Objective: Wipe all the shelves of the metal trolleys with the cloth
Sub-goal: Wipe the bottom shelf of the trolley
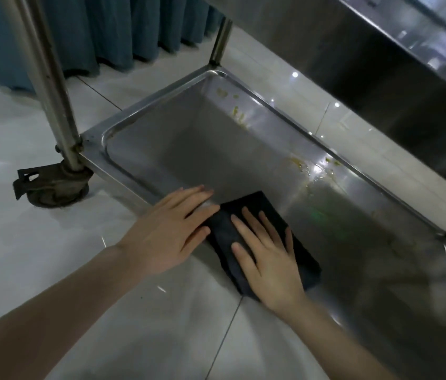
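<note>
Straight fingers (249, 223) of the right hand (268, 259) press the cloth (257, 204) flat at the near edge of the shelf (189, 149); the left hand (169, 237), equally flat, touches the cloth's side. Short strokes could miss the smears (306, 168) by the shelf's far rim.

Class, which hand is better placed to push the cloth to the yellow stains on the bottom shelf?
Probably the right hand: it lies flat on the cloth, on the side nearer the stains. The left hand only touches the cloth's left edge by the shelf rim.
</note>
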A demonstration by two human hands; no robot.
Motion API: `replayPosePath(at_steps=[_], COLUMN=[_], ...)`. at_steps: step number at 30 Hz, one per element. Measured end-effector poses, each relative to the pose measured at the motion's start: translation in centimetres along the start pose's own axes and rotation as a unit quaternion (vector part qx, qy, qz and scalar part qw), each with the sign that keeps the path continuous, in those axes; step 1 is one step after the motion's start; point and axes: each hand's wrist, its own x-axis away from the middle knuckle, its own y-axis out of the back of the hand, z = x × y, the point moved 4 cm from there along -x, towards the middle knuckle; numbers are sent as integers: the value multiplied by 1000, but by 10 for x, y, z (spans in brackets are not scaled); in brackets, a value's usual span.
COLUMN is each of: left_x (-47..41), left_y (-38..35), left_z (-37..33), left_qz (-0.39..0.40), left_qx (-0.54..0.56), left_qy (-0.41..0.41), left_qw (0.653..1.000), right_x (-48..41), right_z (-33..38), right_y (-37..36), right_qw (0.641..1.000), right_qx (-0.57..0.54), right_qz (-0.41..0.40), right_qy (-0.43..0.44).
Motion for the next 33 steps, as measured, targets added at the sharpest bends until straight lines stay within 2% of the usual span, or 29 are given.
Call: replayPosePath(at_steps=[3, 5, 7, 10, 14, 16, 18, 21, 24, 26, 29, 33], left_x=[-6, -6, -4, -6, -20, -28, -35, -41, -39, -39, -40, -44], left_y=[-9, -13, -15, -19, -25, -32, -39, -48, -51, -50, -50, -51], left_z=[-17, -23, -28, -38, -61, -78, -95, -101, -98, -98, -100, -106], left_qz=[0, 6, 15, 19, 19, 20, 34, 50, 45, 46, 46, 34], left_qx=[-2, 5, 5, -5, -4, -1, 7, 6, -4, -9, 4, -18], left_qy=[-21, -25, -23, -31, -60, -105, -119, -76, -80, -87, -79, -61], left_qw=[1000, 1000, 1000, 999, 998, 994, 992, 996, 996, 995, 996, 997], right_x=[-53, -93, -114, -92, 24, 72, 84, 40, -18, -38, -19, 95], right_z=[-46, -81, -97, -83, -51, -50, -65, -103, -151, -167, -151, -106], right_y=[8, 17, 20, 11, 8, 8, 9, 15, 26, 29, 24, 17], right_qw=[993, 977, 964, 975, 992, 991, 988, 976, 951, 942, 956, 978], right_qx=[17, -17, -38, -12, 11, 3, 17, 31, -21, -40, -20, 11], right_qz=[-1, 1, 6, -5, -42, -21, 3, -9, -19, -14, -11, -36], right_qy=[-114, -212, -265, -220, -122, -129, -151, -214, -307, -334, -291, -205])
